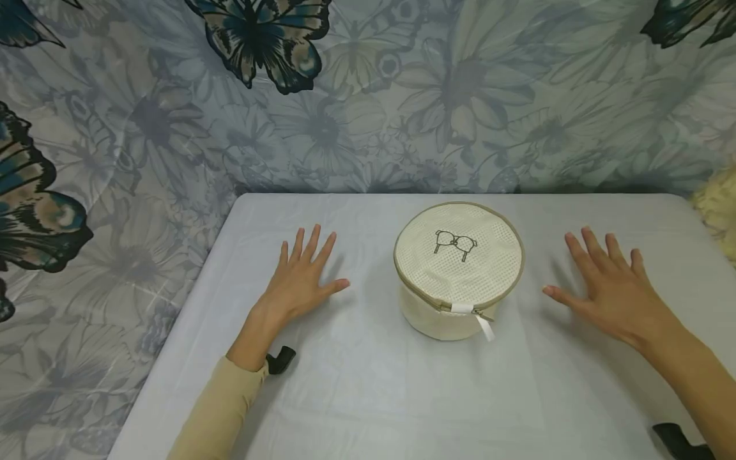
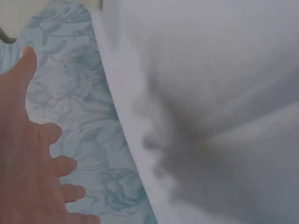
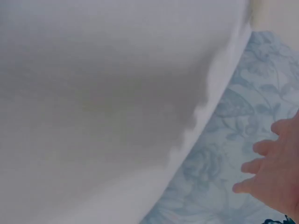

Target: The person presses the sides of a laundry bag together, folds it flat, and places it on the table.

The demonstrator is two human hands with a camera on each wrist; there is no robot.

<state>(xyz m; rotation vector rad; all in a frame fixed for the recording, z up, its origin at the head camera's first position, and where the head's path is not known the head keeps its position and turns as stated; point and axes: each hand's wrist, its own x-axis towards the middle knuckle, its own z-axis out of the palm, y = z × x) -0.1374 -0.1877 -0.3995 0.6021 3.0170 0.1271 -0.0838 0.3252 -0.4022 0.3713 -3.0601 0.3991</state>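
The left hand (image 1: 298, 284) has its fingers spread wide and nearly straight, holding nothing, seemingly poised above the white-covered tabletop (image 1: 356, 396) with the thumb pointing inward. To the right of those fingers, well apart from them and roughly midway between the two thumbs, stands a round cream case (image 1: 454, 275), its lid on, a spectacles motif on top. Its white ribbon (image 1: 485, 328) hangs on the near side, closer to the right thumb than to the left. Right of the case, the right hand (image 1: 612, 300) mirrors the other, fingers fanned and without a hold. This looks like a waiting stage, before any contact. Handling the case would likely call for the left fingers to steady its side while the right ones pinch the ribbon.
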